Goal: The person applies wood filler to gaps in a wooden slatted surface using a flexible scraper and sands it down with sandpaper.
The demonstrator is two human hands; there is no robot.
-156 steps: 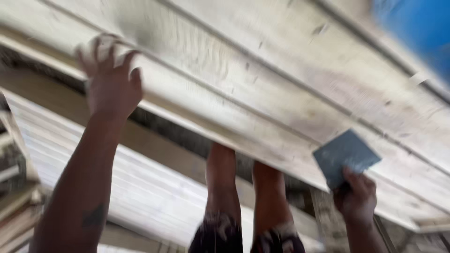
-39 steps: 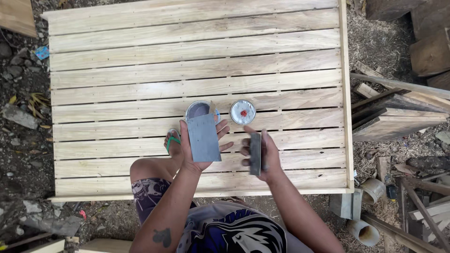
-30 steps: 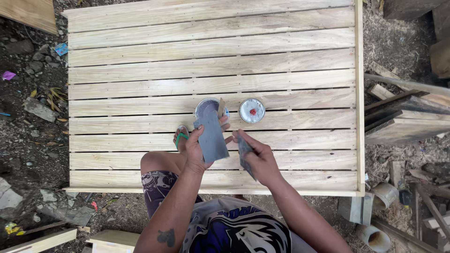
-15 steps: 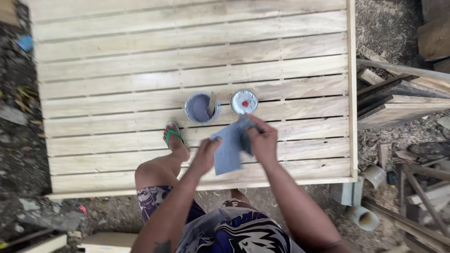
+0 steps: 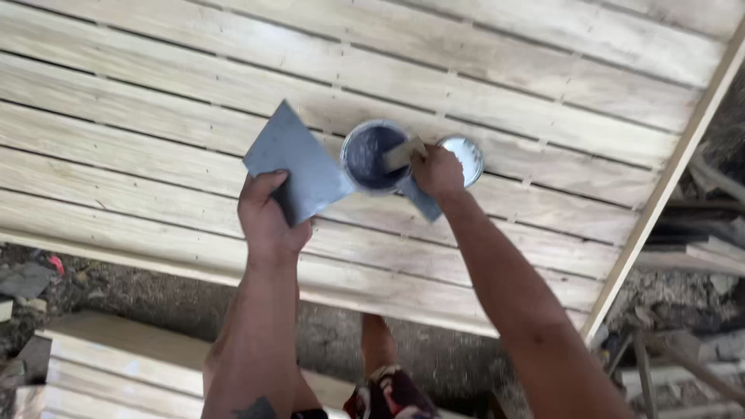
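My left hand (image 5: 268, 221) grips a flat grey square sheet (image 5: 299, 163) by its lower edge, held above the slatted wooden panel (image 5: 155, 109). My right hand (image 5: 437, 172) holds a second grey scraper (image 5: 403, 154) and dips its tip into an open round tin (image 5: 372, 154) of grey paste that stands on the slats. The tin's lid (image 5: 464, 155) lies just right of the tin, partly behind my right hand.
The panel's side rail (image 5: 660, 209) runs diagonally at the right, with loose timber and scrap (image 5: 698, 256) beyond it. Dirt ground (image 5: 116, 287) lies below the panel's near edge. More pale boards (image 5: 101, 365) sit at bottom left. My leg (image 5: 380, 349) shows at the bottom.
The view has closed in on the tin. My hands separated: the left took the sheet out to the left, the right reached forward and put a scraper into the tin.
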